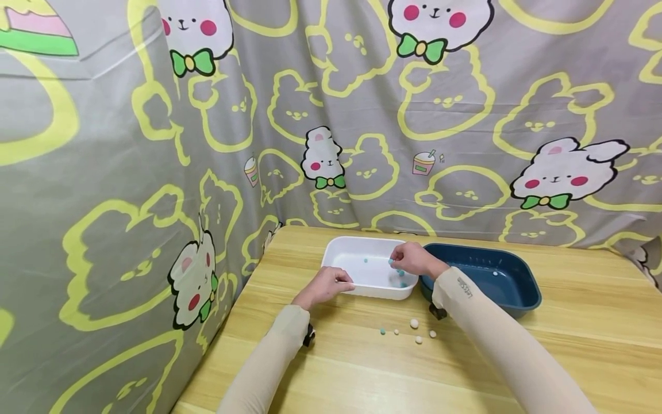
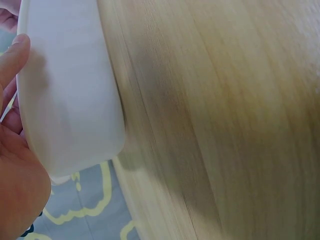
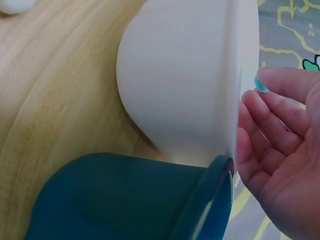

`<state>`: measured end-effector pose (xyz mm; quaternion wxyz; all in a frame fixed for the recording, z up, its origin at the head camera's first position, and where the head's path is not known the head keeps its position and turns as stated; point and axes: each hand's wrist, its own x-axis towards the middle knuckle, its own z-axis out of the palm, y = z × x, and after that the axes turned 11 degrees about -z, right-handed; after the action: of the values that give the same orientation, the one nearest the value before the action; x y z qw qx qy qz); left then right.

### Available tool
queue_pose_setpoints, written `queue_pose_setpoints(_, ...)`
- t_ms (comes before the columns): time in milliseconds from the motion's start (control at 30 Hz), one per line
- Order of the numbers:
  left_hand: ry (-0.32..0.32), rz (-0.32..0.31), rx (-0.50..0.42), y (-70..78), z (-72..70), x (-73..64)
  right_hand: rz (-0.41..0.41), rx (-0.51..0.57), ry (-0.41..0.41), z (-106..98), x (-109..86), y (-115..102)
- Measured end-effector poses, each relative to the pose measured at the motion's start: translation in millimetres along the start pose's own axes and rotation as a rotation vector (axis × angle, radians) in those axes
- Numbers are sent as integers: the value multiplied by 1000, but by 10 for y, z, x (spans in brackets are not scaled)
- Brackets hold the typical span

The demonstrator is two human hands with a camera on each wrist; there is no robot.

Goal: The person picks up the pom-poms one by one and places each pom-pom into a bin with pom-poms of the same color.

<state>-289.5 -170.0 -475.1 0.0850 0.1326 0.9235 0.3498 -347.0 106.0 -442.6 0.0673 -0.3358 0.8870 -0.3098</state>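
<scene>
Two trays (image 1: pixel 380 292), five tabletop balls (image 1: pixel 414 324)

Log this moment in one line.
left hand: grips white basin | right hand: pinches teal ball over white basin | white basin: teal balls inside | blue basin: white ball inside | table: teal and white balls
</scene>
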Motion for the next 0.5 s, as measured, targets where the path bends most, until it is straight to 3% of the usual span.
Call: queue_pose_setpoints(500,0,12,2,2,0,-2,14,-23,7,22,60,9)
